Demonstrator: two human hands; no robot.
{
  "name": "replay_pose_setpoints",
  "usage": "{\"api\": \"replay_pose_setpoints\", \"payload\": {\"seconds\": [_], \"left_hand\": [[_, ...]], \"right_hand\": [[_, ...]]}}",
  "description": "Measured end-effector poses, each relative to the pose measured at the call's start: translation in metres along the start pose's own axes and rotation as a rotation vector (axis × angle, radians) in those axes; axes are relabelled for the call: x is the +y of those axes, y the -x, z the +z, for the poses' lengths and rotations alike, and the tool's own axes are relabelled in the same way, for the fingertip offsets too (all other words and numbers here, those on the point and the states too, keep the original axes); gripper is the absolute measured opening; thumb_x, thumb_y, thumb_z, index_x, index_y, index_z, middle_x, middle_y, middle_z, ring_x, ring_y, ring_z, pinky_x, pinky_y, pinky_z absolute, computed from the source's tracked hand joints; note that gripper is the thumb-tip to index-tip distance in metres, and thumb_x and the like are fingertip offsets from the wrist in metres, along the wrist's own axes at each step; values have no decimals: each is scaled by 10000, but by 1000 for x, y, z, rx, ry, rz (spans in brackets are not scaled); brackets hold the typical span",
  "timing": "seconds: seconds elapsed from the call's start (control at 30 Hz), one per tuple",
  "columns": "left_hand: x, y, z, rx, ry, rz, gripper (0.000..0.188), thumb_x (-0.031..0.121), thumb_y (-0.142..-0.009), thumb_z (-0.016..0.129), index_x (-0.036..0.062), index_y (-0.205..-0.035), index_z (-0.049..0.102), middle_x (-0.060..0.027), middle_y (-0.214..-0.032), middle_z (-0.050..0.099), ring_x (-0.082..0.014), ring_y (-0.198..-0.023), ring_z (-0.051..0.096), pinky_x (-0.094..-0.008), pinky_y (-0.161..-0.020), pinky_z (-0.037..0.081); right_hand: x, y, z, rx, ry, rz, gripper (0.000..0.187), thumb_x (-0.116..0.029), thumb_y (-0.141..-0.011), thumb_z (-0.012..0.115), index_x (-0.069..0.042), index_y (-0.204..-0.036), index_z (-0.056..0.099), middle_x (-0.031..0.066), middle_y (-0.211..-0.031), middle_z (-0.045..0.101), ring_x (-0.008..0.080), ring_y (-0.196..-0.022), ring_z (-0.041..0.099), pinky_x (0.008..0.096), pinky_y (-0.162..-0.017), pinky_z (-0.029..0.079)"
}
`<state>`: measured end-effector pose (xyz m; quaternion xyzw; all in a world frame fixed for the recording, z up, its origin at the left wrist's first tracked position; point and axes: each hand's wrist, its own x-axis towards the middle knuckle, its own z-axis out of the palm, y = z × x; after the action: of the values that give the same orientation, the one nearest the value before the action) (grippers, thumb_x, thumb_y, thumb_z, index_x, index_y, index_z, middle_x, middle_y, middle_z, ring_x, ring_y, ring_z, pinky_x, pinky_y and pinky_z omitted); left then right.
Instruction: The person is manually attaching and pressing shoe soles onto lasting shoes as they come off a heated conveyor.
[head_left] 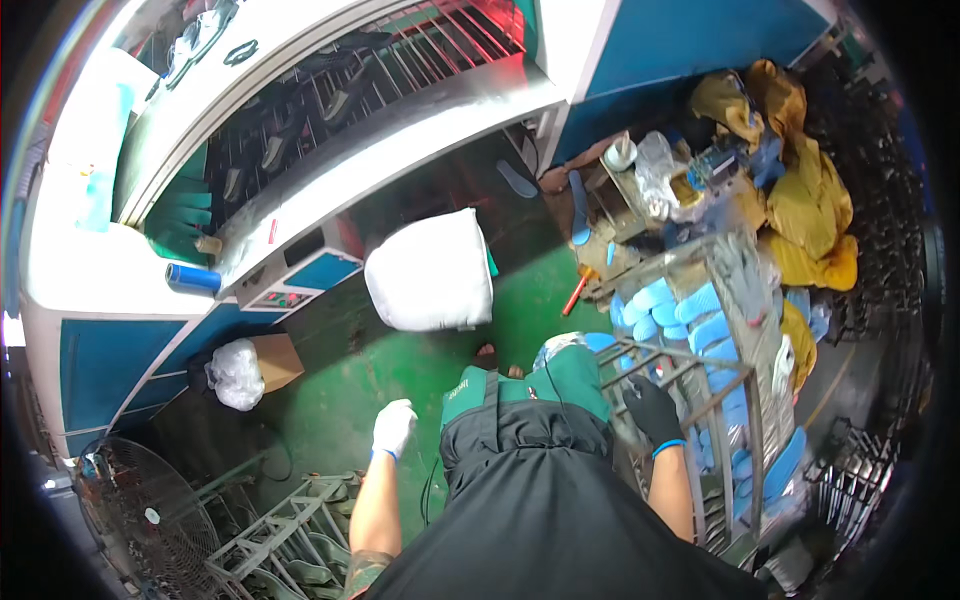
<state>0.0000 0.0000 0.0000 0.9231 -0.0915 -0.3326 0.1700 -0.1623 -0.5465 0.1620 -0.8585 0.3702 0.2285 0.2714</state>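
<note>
My left hand [394,428], in a white glove, hangs over the green floor with its fingers curled in and nothing seen in them. My right hand [652,412], in a black glove with a blue cuff, is beside the metal rack [705,400], its fingers stretched toward the bars. Whether it touches them I cannot tell. Many light blue insoles [712,332] lie in and behind that rack. In front of me stands a seat with a white padded top [432,272]. A green and black apron [525,402] covers my front.
A long machine [390,150] with dark shoes on its rack spans the far left. A hammer [577,290] lies right of the seat. Yellow cloths [815,195] pile at the far right. A fan [150,515], a grey metal frame [290,525] and a cardboard box [278,362] stand left.
</note>
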Motion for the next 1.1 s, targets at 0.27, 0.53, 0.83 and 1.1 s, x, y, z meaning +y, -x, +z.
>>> {"api": "replay_pose_setpoints", "payload": {"seconds": [0.27, 0.53, 0.83, 1.1], "left_hand": [[129, -242, -121, 43, 641, -179, 359, 229, -926, 587, 24, -1189, 722, -170, -1032, 757, -295, -926, 723, -394, -886, 557], [223, -288, -142, -103, 716, -115, 400, 200, -932, 637, -16, -1265, 685, -103, -971, 737, -181, -832, 682, -334, -743, 563], [205, -354, -297, 301, 571, -111, 381, 273, -960, 670, 33, -1254, 704, -150, -1212, 733, -304, -1096, 706, -378, -965, 549], [159, -541, -473, 371, 326, -165, 749, 356, -835, 745, 38, -1483, 542, -280, -1463, 564, -412, -1328, 581, -447, -1112, 484]], "right_hand": [[56, -203, -27, 195, -418, 83, 343, -173, -929, 692, 32, -1203, 717, 92, -949, 742, 164, -776, 664, 337, -696, 539], [-91, -367, -156, -134, -739, 29, 423, -248, -964, 711, -56, -1337, 655, 25, -1089, 690, 123, -945, 648, 293, -780, 548], [-276, -480, -164, -353, -557, -256, 425, -240, -986, 696, -39, -1357, 647, 46, -1168, 680, 138, -1007, 645, 300, -866, 543], [-473, -526, -116, -381, -348, -442, 434, -191, -977, 689, -1, -1365, 646, 136, -1277, 729, 189, -1192, 678, 323, -1037, 512]]}}
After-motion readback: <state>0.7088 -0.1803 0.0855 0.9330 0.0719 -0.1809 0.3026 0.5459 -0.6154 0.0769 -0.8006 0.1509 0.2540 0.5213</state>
